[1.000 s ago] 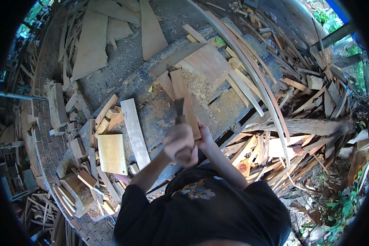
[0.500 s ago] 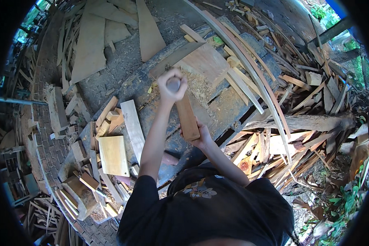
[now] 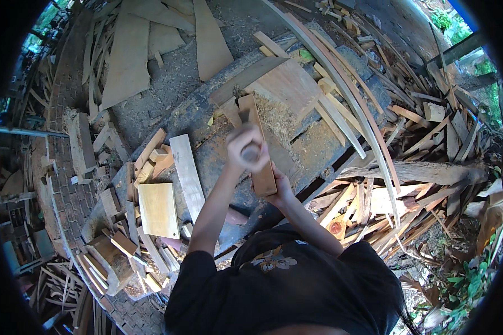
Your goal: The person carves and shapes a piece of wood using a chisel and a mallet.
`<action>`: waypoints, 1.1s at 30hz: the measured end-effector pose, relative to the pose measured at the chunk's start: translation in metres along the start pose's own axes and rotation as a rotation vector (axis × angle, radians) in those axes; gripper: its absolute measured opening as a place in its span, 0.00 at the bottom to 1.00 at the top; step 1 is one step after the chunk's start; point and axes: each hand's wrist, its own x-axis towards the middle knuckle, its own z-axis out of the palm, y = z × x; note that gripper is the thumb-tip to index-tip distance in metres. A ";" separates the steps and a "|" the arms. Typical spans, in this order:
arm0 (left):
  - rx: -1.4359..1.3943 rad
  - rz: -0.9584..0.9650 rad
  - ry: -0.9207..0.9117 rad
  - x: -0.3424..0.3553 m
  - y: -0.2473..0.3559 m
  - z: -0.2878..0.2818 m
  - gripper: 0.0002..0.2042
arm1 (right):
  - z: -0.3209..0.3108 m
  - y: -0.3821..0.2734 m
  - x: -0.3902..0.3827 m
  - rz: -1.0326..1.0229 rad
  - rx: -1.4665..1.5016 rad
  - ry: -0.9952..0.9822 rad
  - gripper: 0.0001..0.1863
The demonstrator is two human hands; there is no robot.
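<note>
My left hand (image 3: 247, 149), smeared by motion, is wrapped round the handle of a round-handled bladed tool (image 3: 244, 116). Its dark narrow blade points away from me over the left side of a long brown wood block (image 3: 266, 180); whether it touches the wood I cannot tell, nor its exact kind. At the block's near end, my right hand (image 3: 282, 188) grips it from the right side, with part of the fingers hidden behind the wood. The block's far end lies by a wide pale board (image 3: 285, 84) and wood shavings (image 3: 271, 117).
A dark worktable (image 3: 207, 139) carries the work. To the left lie a pale rectangular board (image 3: 157, 209), a long plank (image 3: 187, 173) and several offcuts (image 3: 151, 162). Long curved strips (image 3: 357, 106) cross on the right, beside a heap of scrap wood (image 3: 369, 201). Flat boards (image 3: 128, 61) lean farther back.
My left hand has drawn back toward me with the tool, from the block's far part to its middle, uncovering the far end. My right hand stays at the near end.
</note>
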 end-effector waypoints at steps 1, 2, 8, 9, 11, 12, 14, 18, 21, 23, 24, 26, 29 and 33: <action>0.062 -0.020 -0.020 0.002 -0.016 0.001 0.08 | 0.001 0.002 0.001 0.002 -0.006 -0.009 0.26; 0.062 -0.011 -0.018 0.008 -0.022 0.003 0.08 | 0.001 0.001 0.001 0.019 -0.013 -0.030 0.26; -0.028 -0.021 -0.047 -0.007 0.014 0.005 0.07 | 0.000 -0.007 -0.001 0.022 -0.011 0.017 0.25; -0.037 0.021 -0.044 -0.013 0.038 0.003 0.07 | 0.004 -0.005 -0.001 0.024 -0.010 0.088 0.25; -0.090 0.058 -0.037 -0.025 0.077 0.004 0.06 | -0.010 -0.003 0.007 0.008 0.021 0.025 0.24; -0.128 0.032 -0.047 -0.026 0.096 0.001 0.06 | -0.015 -0.002 0.010 -0.003 0.045 -0.046 0.24; -0.185 -0.017 -0.105 -0.020 0.123 -0.006 0.05 | -0.015 -0.002 0.009 0.021 0.084 -0.091 0.22; -0.194 0.050 -0.120 -0.016 0.097 0.004 0.05 | -0.005 -0.007 0.005 0.098 0.162 -0.048 0.21; -0.020 0.047 -0.120 -0.004 0.033 0.013 0.08 | 0.018 -0.005 -0.010 -0.005 0.000 0.104 0.23; 0.008 -0.031 -0.113 0.012 -0.010 0.017 0.09 | -0.005 -0.001 0.007 0.033 -0.016 -0.002 0.24; 0.035 -0.090 -0.101 0.023 -0.023 0.019 0.09 | -0.008 -0.001 0.010 0.062 0.013 -0.068 0.24; 0.045 -0.169 -0.062 0.043 -0.035 0.023 0.10 | -0.009 -0.003 0.012 0.084 0.042 -0.134 0.24; 0.051 -0.251 -0.083 0.035 -0.022 0.023 0.11 | -0.008 -0.005 0.010 0.100 0.080 -0.190 0.23; 0.047 0.008 -0.171 -0.006 0.056 0.021 0.09 | -0.014 -0.008 0.009 0.062 0.149 -0.178 0.21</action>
